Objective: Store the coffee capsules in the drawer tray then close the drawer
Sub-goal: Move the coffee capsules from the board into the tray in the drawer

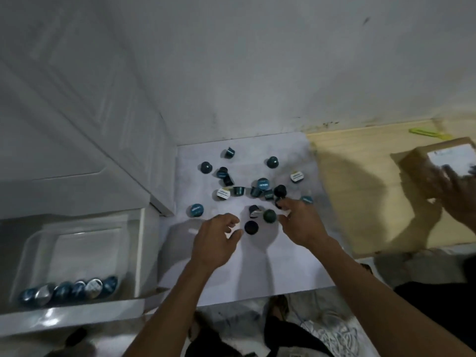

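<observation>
Several dark blue and teal coffee capsules point(262, 183) lie scattered on a white table top point(296, 266), some upright, some on their sides. My left hand point(219, 238) hovers with fingers apart and slightly curled, just left of a dark capsule point(251, 227). My right hand point(301, 222) reaches in from the right, its index fingertip against a dark capsule point(279, 202) and its thumb beside a green capsule point(269, 215); whether it grips one is unclear. At the left an open white drawer point(139, 253) holds a clear tray point(33, 243) with a row of several capsules point(69, 291) at its near end.
A white cabinet door point(77, 112) rises behind the drawer. To the right lies a wooden board point(360, 189), over which another person's hand point(453, 191) holds a cardboard box point(422, 161). A yellow-green object point(425, 132) lies at the back right. Cables point(334, 333) lie on the floor below.
</observation>
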